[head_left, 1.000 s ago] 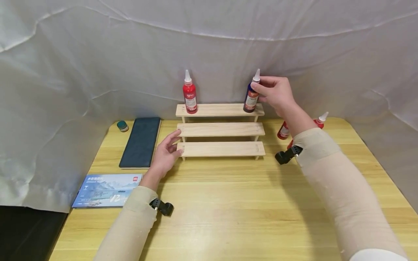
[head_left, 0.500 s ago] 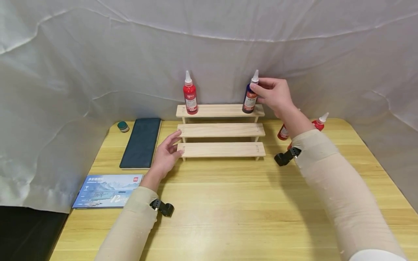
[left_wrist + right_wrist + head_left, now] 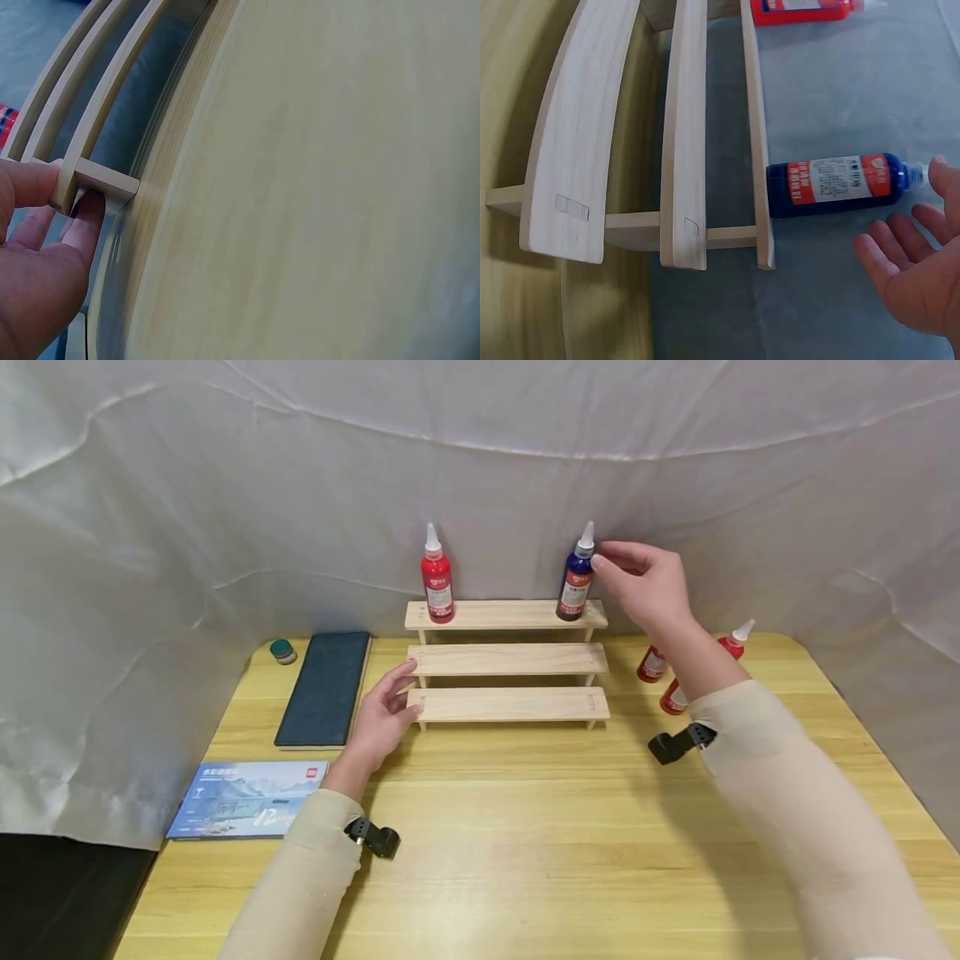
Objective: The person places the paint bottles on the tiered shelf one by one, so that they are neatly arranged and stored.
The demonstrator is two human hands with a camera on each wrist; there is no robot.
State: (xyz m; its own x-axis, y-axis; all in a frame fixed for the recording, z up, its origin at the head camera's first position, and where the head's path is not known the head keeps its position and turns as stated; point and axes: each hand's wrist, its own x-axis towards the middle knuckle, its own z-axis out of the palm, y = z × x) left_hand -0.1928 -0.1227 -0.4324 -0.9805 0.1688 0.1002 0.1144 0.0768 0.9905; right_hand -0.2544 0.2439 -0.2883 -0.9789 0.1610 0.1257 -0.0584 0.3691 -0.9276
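Observation:
A three-step wooden rack (image 3: 506,660) stands at the back of the table. My left hand (image 3: 377,724) grips its left end; in the left wrist view the thumb lies on the lowest step and fingers curl beneath it. On the top step, a dark blue bottle (image 3: 575,587) with a white nozzle cap stands upright near the right end. Just right of its neck is my right hand (image 3: 651,587), fingers spread and holding nothing, as the right wrist view (image 3: 922,262) confirms. A red bottle (image 3: 437,587) of the same shape stands toward the top step's left end.
Right of the rack, red bottles (image 3: 652,665) stand on the table (image 3: 525,835), partly behind my right forearm. At left lie a dark notebook (image 3: 322,689), a small green-lidded jar (image 3: 282,651) and a flat blue box (image 3: 240,799). Grey cloth (image 3: 510,485) hangs behind.
My right hand has let go of the blue bottle and drawn a little to the right. The bottle stays upright on the top step. My left hand keeps its place.

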